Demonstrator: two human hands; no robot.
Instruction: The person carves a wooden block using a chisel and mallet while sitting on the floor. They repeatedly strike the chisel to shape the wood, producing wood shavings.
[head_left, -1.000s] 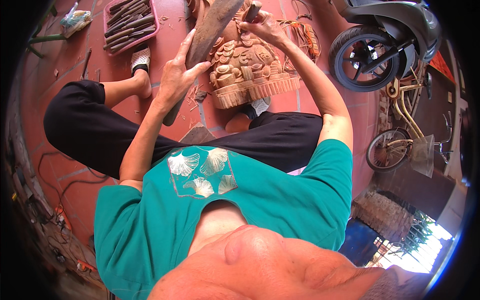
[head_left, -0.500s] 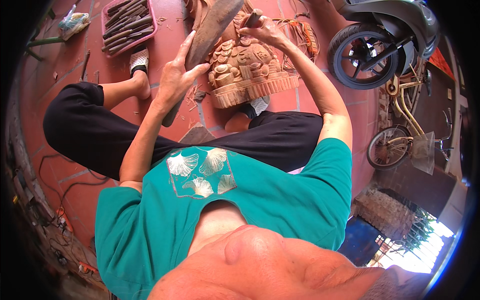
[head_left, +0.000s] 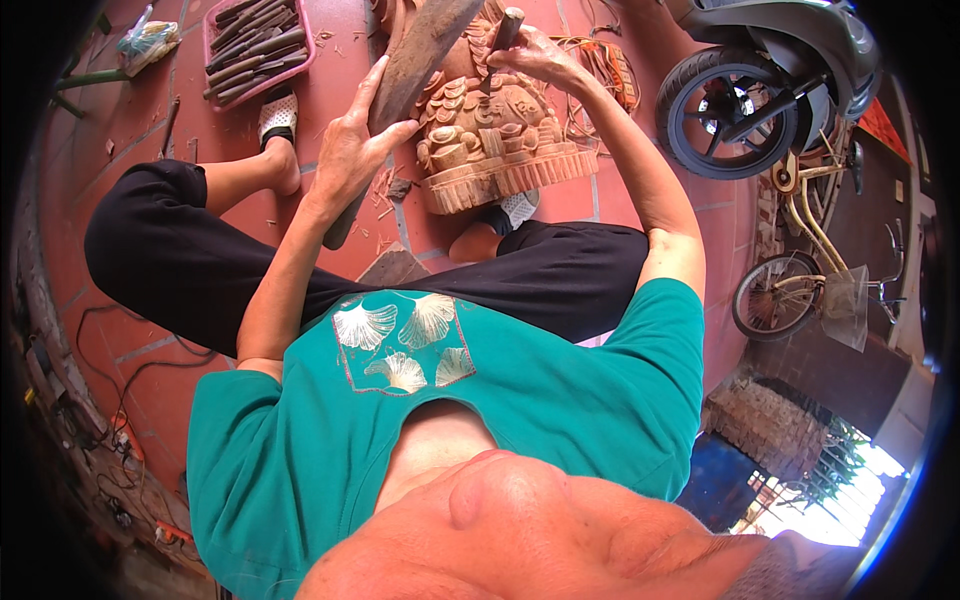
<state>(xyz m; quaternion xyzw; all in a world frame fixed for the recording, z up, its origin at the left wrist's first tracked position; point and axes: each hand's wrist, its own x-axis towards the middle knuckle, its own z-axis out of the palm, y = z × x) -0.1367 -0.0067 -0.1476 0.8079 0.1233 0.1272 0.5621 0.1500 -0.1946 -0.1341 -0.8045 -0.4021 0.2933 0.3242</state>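
Note:
My left hand point(head_left: 352, 155) is wrapped round a long, dark wooden mallet point(head_left: 418, 62) shaped like a flat club, its thumb sticking out to the right. The mallet slants up and to the right, its upper end close to my right hand point(head_left: 548, 60). Between the fingers of that hand stands a chisel point(head_left: 507, 30) with a dark handle, its lower end against the carving. The wood carving point(head_left: 488, 150), with rounded, coin-like reliefs and a ridged base, sits on the floor between my feet. The mallet hides part of its upper left side.
A pink basket point(head_left: 308, 62) full of chisels stands at the upper left, past my foot. Wood shavings and a small dark block point(head_left: 399, 190) lie beside the carving. An orange bundle with cords point(head_left: 612, 75) is to its right, near a motorbike wheel point(head_left: 727, 112).
The chisel has come more upright, and my right hand has shifted slightly with it. The upper end of the mallet has moved a little to the left; the carving stays put.

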